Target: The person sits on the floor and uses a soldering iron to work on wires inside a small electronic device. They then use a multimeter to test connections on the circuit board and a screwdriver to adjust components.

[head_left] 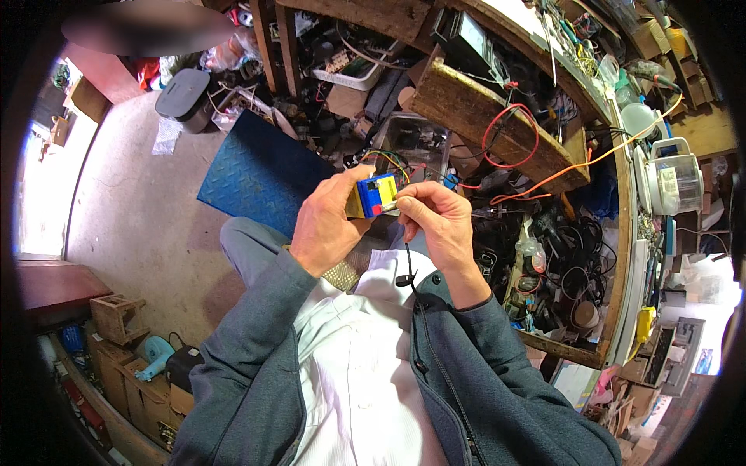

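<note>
The left hand (330,221) has its thumb and fingers clamped on a small blue-and-yellow boxy block (381,194), held up above the person's lap, in front of the white shirt (357,365). The right hand (447,225) meets the block's right side, thumb and forefinger drawn close together there (whether they pinch the block itself or something slim on it, I cannot tell). Thin coloured wires (400,161) show just beyond the block, near a clear plastic bin (416,132). A blue diamond-patterned sheet (260,167) lies to the left of the hands; to the right, a loop of red cable (535,128) hangs across a worn wooden drawer (458,101), with an orange cord (559,172) near it.
</note>
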Available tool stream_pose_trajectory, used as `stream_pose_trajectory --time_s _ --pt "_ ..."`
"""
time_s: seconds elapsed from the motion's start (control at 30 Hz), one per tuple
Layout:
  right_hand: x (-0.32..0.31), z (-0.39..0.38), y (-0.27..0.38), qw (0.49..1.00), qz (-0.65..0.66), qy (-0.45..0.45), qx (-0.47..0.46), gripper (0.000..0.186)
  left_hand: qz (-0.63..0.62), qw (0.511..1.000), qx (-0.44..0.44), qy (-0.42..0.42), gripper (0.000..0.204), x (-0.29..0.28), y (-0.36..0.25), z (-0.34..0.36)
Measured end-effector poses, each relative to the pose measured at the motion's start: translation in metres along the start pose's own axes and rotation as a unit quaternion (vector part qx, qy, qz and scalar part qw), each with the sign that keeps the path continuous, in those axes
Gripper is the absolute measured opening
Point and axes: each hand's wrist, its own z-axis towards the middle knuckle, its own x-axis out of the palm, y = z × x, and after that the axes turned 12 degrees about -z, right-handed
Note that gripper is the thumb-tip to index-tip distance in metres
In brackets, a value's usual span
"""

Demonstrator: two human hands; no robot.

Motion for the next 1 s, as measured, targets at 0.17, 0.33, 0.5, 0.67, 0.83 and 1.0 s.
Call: stream_pose_trajectory --time_s 0.17,0.33,0.5,0.67,0.83,1.0 --pt "-0.002 0.0 -0.005 0.998 -0.038 -0.008 -0.053 0.011 -0.036 0.999 -0.015 0.032 0.066 -0.001 -0.01 0.002" --pt "-0.005 -0.004 0.0 0.994 -0.083 0.009 -0.072 0.009 -0.025 0.997 -0.038 0.055 0.057 -0.001 -0.014 0.001" --pt "-0.005 -0.009 0.008 0.986 -0.155 0.015 -0.066 0.009 0.015 0.999 -0.003 0.049 0.052 0.002 -0.014 -0.001" --pt "-0.001 -0.011 0.013 0.968 -0.215 -0.01 -0.132 0.007 0.014 0.999 -0.012 0.041 0.051 0.006 -0.017 -0.003" --pt "-0.004 -0.014 0.017 0.95 -0.266 -0.009 -0.165 0.008 0.025 0.998 -0.03 0.055 0.052 0.007 -0.025 -0.003" --pt "-0.006 -0.015 0.015 0.932 -0.296 -0.026 -0.209 0.009 0.034 0.998 -0.009 0.053 0.051 0.011 -0.025 -0.003"
